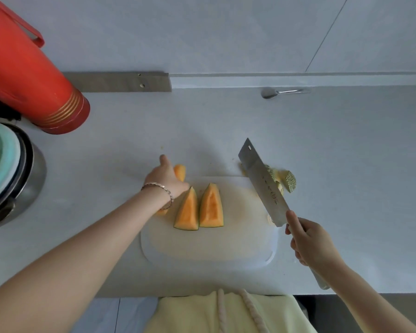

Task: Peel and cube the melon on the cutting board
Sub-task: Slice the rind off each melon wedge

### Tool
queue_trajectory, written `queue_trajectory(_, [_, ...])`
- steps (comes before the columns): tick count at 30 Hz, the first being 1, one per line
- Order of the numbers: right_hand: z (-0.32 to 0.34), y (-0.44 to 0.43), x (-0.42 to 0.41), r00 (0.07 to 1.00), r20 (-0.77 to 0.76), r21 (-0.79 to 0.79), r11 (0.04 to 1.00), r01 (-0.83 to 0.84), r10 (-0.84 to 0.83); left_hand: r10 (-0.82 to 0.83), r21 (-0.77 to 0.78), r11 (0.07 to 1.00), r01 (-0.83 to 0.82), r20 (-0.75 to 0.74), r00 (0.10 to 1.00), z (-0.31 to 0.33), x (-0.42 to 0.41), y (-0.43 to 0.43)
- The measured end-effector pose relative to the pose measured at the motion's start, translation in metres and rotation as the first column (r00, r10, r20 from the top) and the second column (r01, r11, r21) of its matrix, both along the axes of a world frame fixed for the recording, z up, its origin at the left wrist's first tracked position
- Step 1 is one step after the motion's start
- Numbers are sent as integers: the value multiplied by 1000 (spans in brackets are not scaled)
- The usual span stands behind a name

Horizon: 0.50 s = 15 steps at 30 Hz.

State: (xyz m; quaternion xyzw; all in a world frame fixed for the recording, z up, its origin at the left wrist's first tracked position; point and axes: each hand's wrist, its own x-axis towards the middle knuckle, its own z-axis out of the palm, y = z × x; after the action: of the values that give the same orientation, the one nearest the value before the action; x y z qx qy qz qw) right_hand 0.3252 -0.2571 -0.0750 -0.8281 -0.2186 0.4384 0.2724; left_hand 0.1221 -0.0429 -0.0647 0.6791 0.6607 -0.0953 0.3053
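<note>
Two orange melon wedges (198, 209) with green rind stand side by side on the white cutting board (209, 248). My left hand (165, 177) grips a peeled orange melon piece (180, 171) at the board's far left corner. My right hand (309, 239) holds the handle of a cleaver (262, 181), its blade raised and angled over the board's right edge. Netted rind scraps (286, 180) lie on the counter beyond the blade.
A red thermos (29, 75) leans at the far left above a stack of bowls in a metal pot (7, 174). A metal spoon (279, 92) lies by the back wall. The counter's front edge runs just below the board.
</note>
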Motion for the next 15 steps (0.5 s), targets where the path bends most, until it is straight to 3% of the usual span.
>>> queue_trajectory(5, [-2,3,-11,998,35,-27,998,-58,58,-181,-69,983,170,-198,963,-19,-8,5])
queue_trajectory(8, [-1,1,-11,998,37,-31,998,-55,56,-267,88,952,294,-235,935,-17,-1,0])
queue_trajectory(10, [0,-1,-8,998,33,-30,999,-45,46,-350,205,904,375,-149,925,-16,11,-7])
queue_trajectory(12, [0,-3,-6,999,22,-30,999,-29,29,-438,156,883,442,-58,897,-15,27,-17])
queue_trajectory(15, [0,-8,-3,1000,20,-39,999,-10,10,-537,5,841,540,-100,837,-19,52,-24])
